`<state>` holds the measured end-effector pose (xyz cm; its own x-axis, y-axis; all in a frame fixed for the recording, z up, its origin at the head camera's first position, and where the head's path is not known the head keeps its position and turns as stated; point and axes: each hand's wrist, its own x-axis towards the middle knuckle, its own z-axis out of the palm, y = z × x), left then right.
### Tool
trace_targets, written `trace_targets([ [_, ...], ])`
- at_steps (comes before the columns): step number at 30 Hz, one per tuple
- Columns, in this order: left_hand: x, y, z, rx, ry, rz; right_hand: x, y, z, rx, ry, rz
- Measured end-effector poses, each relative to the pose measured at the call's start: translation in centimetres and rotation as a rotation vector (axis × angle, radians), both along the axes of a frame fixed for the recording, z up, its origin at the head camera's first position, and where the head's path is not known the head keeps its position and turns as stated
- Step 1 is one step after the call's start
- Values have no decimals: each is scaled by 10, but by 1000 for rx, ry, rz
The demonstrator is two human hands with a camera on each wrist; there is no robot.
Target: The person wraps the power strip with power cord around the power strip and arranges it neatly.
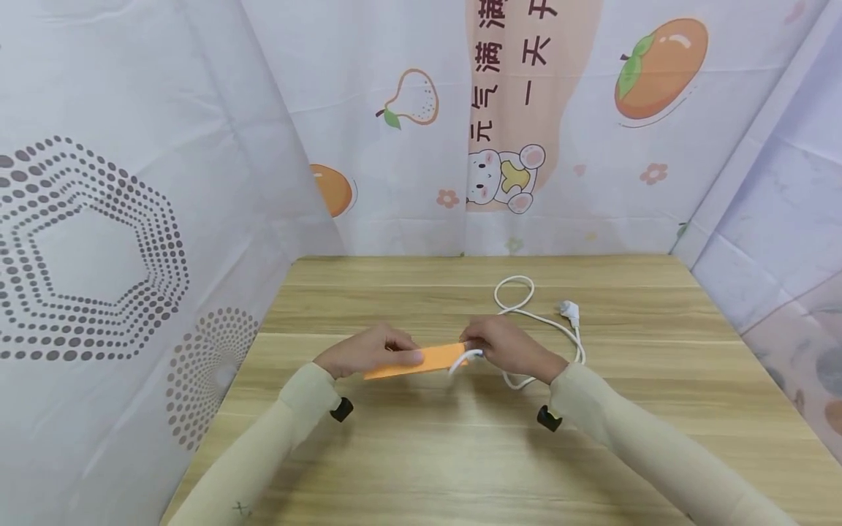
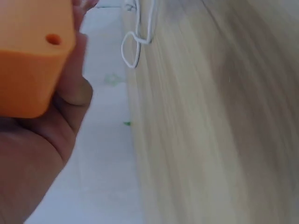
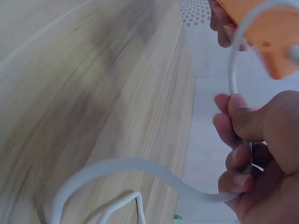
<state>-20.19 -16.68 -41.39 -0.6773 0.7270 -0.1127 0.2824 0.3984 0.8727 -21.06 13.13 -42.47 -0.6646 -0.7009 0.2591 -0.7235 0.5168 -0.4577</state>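
Observation:
My left hand (image 1: pixel 375 351) grips a long flat orange bar (image 1: pixel 442 357) by its left part, with the thumb lying along the near face. In the left wrist view the bar (image 2: pixel 28 28) shows a thick body, rounded edges and a small round hole near one corner. My right hand (image 1: pixel 503 343) is at the bar's right end and holds a white power cord (image 3: pixel 246 149) between thumb and curled fingers. The cord arcs from these fingers up to the bar (image 3: pixel 266 28). Both hands are raised over the wooden table (image 1: pixel 421 453).
The rest of the cord (image 1: pixel 515 278) lies looped on the table behind and beside my right hand. Its white plug (image 1: pixel 569 313) rests to the right. Printed curtains (image 1: pixel 395 175) hang along the table's back and left edges.

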Motion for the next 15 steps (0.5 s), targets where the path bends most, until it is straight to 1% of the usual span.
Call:
trace_targets([
  [3, 1, 6, 1, -124, 105, -25, -1, 2, -1, 19, 1, -49],
  [6, 3, 14, -3, -210, 212, -16, 1, 1, -1, 32, 9, -122],
  [8, 4, 18, -6, -261, 271, 7, 4, -1, -1, 35, 15, -160],
  [10, 7, 22, -8, -310, 334, 39, 6, -3, 0, 40, 30, -181],
  [15, 11, 33, -14, -467, 502, 123, 12, -7, 0, 42, 85, -185],
])
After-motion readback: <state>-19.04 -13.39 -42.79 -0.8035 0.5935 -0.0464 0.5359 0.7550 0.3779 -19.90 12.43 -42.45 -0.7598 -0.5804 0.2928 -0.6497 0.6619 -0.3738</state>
